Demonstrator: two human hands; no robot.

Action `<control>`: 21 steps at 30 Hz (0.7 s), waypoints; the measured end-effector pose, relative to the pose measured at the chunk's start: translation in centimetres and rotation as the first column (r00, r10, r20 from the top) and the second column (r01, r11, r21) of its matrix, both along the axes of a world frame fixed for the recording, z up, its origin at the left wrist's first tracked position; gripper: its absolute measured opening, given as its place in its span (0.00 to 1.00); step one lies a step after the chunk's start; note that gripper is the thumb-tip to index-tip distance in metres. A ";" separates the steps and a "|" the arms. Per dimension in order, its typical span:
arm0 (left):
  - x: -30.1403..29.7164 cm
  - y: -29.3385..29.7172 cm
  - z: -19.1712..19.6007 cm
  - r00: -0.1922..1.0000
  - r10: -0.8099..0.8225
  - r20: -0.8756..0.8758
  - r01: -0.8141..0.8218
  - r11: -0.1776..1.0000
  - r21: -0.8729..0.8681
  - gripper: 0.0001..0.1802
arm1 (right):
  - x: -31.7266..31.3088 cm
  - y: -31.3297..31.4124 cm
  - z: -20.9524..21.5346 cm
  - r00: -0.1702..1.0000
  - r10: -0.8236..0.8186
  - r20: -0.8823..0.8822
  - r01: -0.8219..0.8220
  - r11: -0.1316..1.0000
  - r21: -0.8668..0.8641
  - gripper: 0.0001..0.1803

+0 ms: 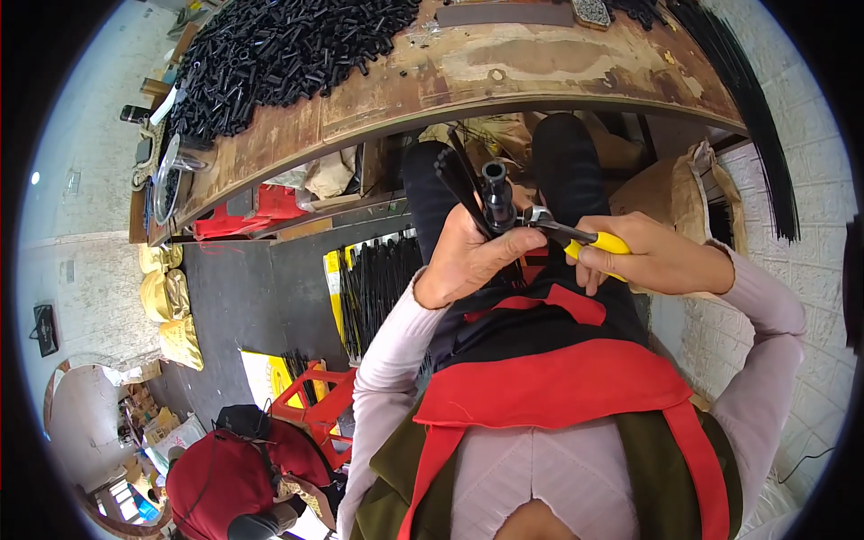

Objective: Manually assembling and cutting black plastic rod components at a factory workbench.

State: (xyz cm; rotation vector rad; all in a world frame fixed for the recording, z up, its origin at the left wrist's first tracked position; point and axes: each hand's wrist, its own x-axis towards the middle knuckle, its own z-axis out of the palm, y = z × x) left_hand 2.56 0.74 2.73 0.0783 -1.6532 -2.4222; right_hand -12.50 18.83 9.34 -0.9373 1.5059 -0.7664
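Over my lap, my left hand (477,256) is closed around a black tubular part (497,200) with a round hollow top end, which points away from me. Thin black rods (456,175) stick out past the same hand, beside the tube; how they meet it is hidden by my fingers. A pair of pliers with yellow and black handles (610,243) is gripped in my right hand (643,252). The metal jaws (538,215) are right against the tube, close to my left thumb. Whether they bite on anything is too small to tell.
A worn wooden workbench (540,67) spans the far side, with a heap of short black tubular pieces (270,63). Long black rods (751,99) hang over its right end. More rods (378,288) lie on the floor at left. A person in dark red (220,486) is at lower left.
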 end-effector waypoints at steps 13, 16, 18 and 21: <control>-4.1 -1.1 -1.5 0.989 -0.039 0.142 0.036 0.999 0.020 0.22 | -5.4 -0.8 -2.3 0.972 0.022 -0.236 -0.053 0.990 -0.127 0.20; -6.3 -2.2 -3.0 0.985 -0.095 0.141 0.084 0.993 0.081 0.30 | -8.5 -1.9 -4.2 0.947 0.046 -0.318 -0.074 0.994 -0.077 0.19; -8.0 -3.3 -3.6 0.989 -0.012 0.145 0.010 1.000 0.010 0.30 | -11.9 -2.5 -5.9 0.717 -0.181 -0.673 -0.192 0.877 -0.440 0.14; -10.7 -3.5 -4.8 0.979 0.085 0.188 -0.111 0.985 0.132 0.28 | -20.2 -5.0 -6.6 0.404 -0.455 -0.793 -0.127 0.831 -0.541 0.10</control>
